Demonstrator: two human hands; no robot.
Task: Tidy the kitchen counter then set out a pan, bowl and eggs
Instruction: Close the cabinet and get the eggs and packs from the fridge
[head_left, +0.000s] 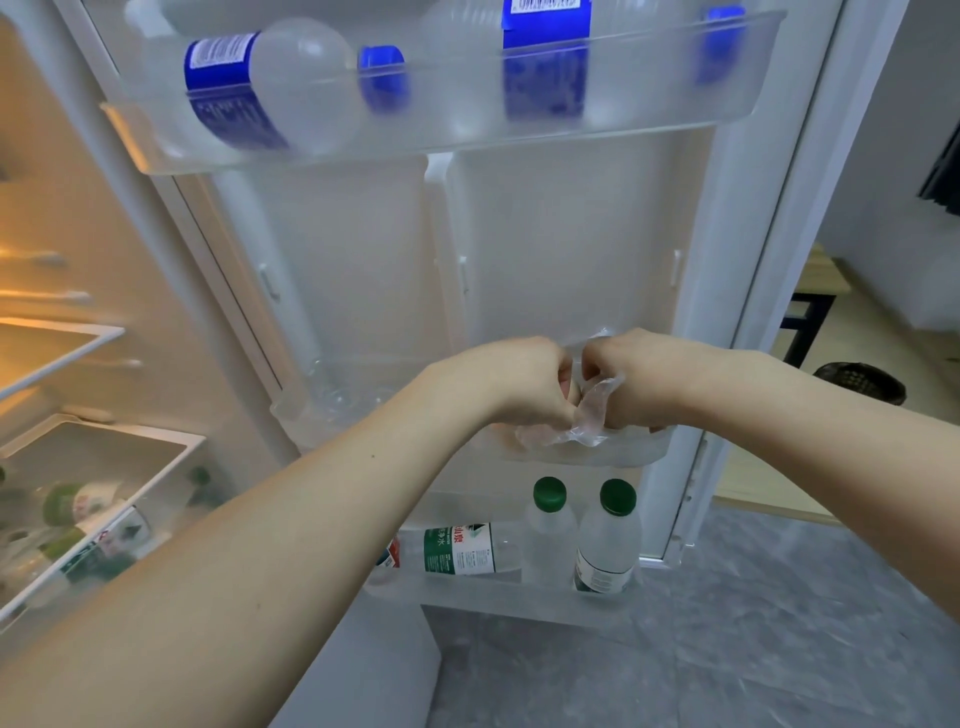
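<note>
Right now both of your hands meet at the middle shelf (644, 451) of the open fridge door (571, 249), a little right of centre. Your left hand (524, 382) has its fingers curled in, pinching a clear plastic bag (589, 415) from the 9 o'clock side, and your right hand (636, 379) has its fingers curled on the same bag from the 3 o'clock side. The bag hangs crumpled between the two hands and its lower part lies in the shelf. Something pale and pinkish shows through the plastic at the shelf; you cannot tell whether those are the eggs, since the bag and the frosted shelf wall blur them

At 12 o'clock the top door shelf (675, 111) holds bottles with blue labels (234, 88) and blue caps. At 6 o'clock from your hands, the bottom door shelf carries two upright bottles with green caps (608, 540) and, just beside them at 9 o'clock, one green-labelled bottle (460, 548) lying on its side. At 9 o'clock of the view, the lit fridge interior (62, 332) shows its shelves and a drawer with more bottles
</note>
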